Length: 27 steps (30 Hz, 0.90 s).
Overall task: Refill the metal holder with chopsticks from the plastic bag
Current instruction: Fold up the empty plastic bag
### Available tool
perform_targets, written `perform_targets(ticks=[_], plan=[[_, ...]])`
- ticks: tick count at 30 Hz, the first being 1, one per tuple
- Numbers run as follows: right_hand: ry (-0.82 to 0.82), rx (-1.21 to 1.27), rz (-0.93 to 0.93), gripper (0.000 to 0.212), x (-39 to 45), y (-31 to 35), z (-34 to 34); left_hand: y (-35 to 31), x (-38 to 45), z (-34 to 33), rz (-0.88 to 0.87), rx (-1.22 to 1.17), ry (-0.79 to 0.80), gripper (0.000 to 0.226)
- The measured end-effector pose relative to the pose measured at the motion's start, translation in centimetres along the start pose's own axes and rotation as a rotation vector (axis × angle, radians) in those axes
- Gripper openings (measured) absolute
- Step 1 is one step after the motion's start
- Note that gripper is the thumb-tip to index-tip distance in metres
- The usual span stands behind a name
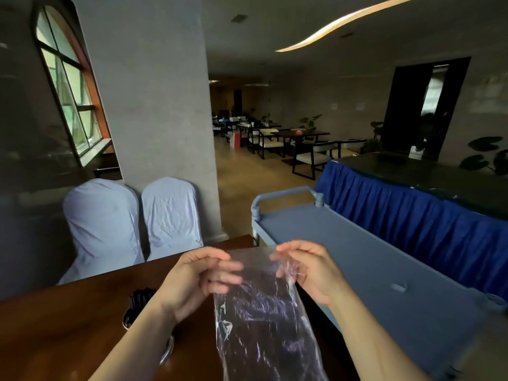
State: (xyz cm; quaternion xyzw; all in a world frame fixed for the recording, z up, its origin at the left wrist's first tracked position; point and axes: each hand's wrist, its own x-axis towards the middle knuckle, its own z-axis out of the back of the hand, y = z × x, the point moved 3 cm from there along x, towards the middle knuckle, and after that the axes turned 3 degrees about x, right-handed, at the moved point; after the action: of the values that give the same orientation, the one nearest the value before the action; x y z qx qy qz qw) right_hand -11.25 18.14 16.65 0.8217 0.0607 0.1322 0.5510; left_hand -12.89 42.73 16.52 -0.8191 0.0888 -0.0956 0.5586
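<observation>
A clear crinkled plastic bag (264,320) hangs in front of me over the dark wooden table (68,325). My left hand (192,281) pinches its upper left edge and my right hand (308,270) pinches its upper right edge, holding the mouth up. I cannot tell what the bag holds. The metal holder (129,320) stands on the table under my left forearm, mostly hidden, with black chopsticks (141,296) sticking up out of it.
A grey service cart (384,265) stands right of the table, with a blue-skirted table (412,210) behind it. Two white-covered chairs (137,221) stand beyond the table's far edge by a concrete pillar. Dining tables and chairs fill the room's back.
</observation>
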Motion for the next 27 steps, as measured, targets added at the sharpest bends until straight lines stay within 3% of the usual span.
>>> perform_targets(ticks=[4,7,9,10,14,18,20,24,27], plan=[[0.075,0.039,-0.006,0.047,0.4,0.6,-0.1,-0.8,0.0,-0.4,0.026,-0.058,0.051,0.033],[0.033,-0.047,0.023,0.048,1.2,1.0,0.1,-1.4,0.4,-1.1,-0.035,0.164,-0.003,0.027],[-0.005,-0.252,0.1,0.028,1.6,1.6,0.1,-1.9,0.8,-1.6,-0.078,0.312,-0.03,0.006],[-0.004,-0.331,0.141,0.02,1.8,1.9,0.1,-2.1,1.1,-1.7,-0.102,0.351,-0.036,0.01],[-0.048,-0.269,0.237,0.05,2.1,2.7,0.4,-3.8,2.1,-2.5,-0.22,0.345,-0.059,0.028],[-0.024,-0.205,0.021,0.079,2.1,2.3,0.0,-5.6,3.2,-3.3,-0.313,0.318,-0.03,0.061],[0.041,-0.277,-0.041,0.063,1.9,2.5,-0.4,-6.4,3.8,-3.5,-0.336,0.329,-0.014,0.07],[0.029,-0.324,0.07,0.037,1.7,3.7,-0.9,-6.9,4.2,-3.5,-0.353,0.292,-0.021,0.079],[-0.015,-0.269,0.161,0.032,1.8,4.7,-1.4,-5.1,4.1,-3.1,-0.16,0.182,0.029,0.082]])
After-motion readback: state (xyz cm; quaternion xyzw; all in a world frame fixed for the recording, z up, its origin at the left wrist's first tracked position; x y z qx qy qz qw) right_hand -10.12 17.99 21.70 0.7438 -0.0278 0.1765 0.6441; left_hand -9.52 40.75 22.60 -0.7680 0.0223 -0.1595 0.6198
